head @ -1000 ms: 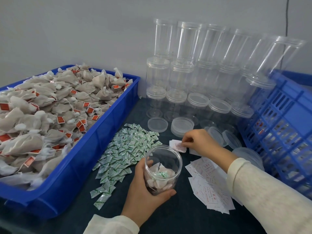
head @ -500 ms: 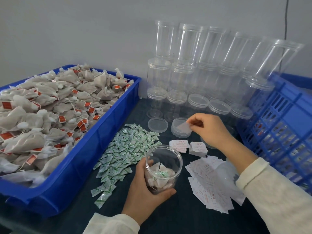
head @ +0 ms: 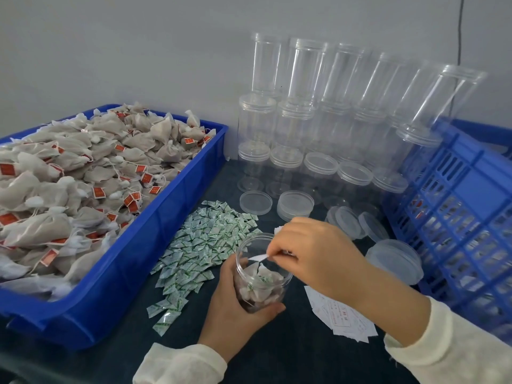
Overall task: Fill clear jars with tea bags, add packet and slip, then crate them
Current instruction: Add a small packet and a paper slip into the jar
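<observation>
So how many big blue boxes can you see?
2. A blue bin full of tea bags sits on the left; a slatted blue crate stands on the right. Blue behind the crate may be another one, partly hidden.

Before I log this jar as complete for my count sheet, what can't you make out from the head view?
- Slip: text unreadable; the right hand covers most of it.
- Jar: tea bag count unclear; the left hand wraps the wall.
- Blue crate: contents blurred behind the lattice, cut by the right edge.
</observation>
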`<state>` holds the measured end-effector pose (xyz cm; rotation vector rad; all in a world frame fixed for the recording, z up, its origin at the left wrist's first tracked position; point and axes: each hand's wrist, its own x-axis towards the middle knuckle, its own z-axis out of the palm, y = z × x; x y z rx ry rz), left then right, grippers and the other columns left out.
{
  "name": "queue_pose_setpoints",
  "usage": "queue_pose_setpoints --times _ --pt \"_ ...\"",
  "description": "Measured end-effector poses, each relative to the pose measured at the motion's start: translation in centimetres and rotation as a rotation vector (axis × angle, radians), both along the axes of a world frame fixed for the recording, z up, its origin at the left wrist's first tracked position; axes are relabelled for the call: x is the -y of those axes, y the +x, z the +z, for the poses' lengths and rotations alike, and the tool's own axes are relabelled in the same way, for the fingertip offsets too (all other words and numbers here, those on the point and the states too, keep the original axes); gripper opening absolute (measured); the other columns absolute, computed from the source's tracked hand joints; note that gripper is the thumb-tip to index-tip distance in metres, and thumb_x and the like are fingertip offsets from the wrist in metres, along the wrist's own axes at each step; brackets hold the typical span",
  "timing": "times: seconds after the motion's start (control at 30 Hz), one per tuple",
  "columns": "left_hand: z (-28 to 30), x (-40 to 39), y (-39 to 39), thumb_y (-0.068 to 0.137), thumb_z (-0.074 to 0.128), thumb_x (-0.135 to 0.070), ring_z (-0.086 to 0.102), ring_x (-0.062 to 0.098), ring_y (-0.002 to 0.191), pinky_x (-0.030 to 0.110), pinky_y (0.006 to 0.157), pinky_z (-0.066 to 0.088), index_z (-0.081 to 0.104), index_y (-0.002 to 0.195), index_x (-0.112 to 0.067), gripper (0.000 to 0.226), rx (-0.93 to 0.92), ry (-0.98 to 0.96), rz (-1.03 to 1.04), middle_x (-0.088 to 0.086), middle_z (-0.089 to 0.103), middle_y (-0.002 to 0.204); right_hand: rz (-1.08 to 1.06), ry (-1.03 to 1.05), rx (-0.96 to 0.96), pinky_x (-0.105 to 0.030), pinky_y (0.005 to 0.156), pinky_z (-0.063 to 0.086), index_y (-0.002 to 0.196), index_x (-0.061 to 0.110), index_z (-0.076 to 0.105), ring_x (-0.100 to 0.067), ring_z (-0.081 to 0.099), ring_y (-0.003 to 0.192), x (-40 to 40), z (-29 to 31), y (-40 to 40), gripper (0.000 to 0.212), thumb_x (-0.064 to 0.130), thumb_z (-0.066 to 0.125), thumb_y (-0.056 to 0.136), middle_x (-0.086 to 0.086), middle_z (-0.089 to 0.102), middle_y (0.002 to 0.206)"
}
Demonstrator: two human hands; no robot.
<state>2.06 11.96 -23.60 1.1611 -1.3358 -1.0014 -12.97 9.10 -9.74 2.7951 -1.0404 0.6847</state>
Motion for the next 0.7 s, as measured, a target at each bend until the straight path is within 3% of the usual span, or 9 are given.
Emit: queue_pose_setpoints --times 0.07,0.2,0.3,0.4,0.53,0.7 --pt "0.1 0.0 0.0 0.043 0.090 -0.042 0.057 -0.012 0.104 0.002 0.076 0.044 0.032 0.109 -0.074 0.094 -0.005 -0.003 -0.001 -0.038 0.053 0.114 0.006 0.009 -0.100 -0.033 0.054 0.053 0.073 0.015 0.070 -0.018 0.059 0.066 -0.1 -0.4 0.5 0.008 0.011 0.075 0.077 0.004 0.065 0.069" --pt "-0.1 0.0 0.0 0.045 0.090 -0.043 0.057 -0.008 0.107 0.004 0.080 0.044 0.030 0.113 -0.073 0.095 0.012 -0.005 0.003 -0.031 0.056 0.118 -0.074 0.234 -0.303 -0.030 0.077 0.048 0.096 0.026 0.071 -0.013 0.058 0.091 1.0 0.1 1.4 0.016 0.023 0.056 0.091 0.008 0.068 0.096" --pt "-0.3 0.1 0.0 0.045 0.090 -0.044 0.058 -0.008 0.107 0.004 0.080 0.044 0.030 0.114 -0.072 0.096 0.020 -0.006 -0.001 -0.031 0.057 0.116 -0.049 0.378 -0.478 -0.027 0.074 0.048 0.096 0.026 0.073 -0.006 0.055 0.085 1.9 1.2 2.5 0.018 0.019 0.060 0.086 0.011 0.070 0.094" --pt "-0.3 0.1 0.1 0.045 0.090 -0.045 0.057 -0.008 0.107 0.003 0.080 0.043 0.028 0.114 -0.072 0.097 0.034 -0.010 0.002 -0.033 0.055 0.117 -0.015 0.506 -0.618 -0.032 0.068 0.050 0.090 0.022 0.075 -0.011 0.059 0.077 2.3 2.0 3.1 0.019 0.014 0.059 0.084 0.006 0.072 0.087" --pt "-0.2 0.1 0.1 0.045 0.089 -0.045 0.056 -0.008 0.108 0.004 0.081 0.043 0.029 0.113 -0.072 0.095 0.030 -0.020 0.001 -0.032 0.054 0.118 -0.005 0.597 -0.712 -0.039 0.093 0.049 0.100 0.023 0.074 -0.011 0.054 0.077 2.7 2.2 3.3 0.023 0.016 0.053 0.091 0.011 0.070 0.095" --pt "-0.1 0.0 0.0 0.045 0.090 -0.041 0.056 -0.008 0.109 0.005 0.081 0.044 0.030 0.111 -0.074 0.095 0.023 -0.026 0.001 -0.032 0.055 0.119 -0.002 0.655 -0.785 -0.024 0.077 0.043 0.115 0.027 0.067 -0.005 0.048 0.084 2.7 2.3 2.9 0.034 0.013 0.043 0.095 0.012 0.065 0.105"
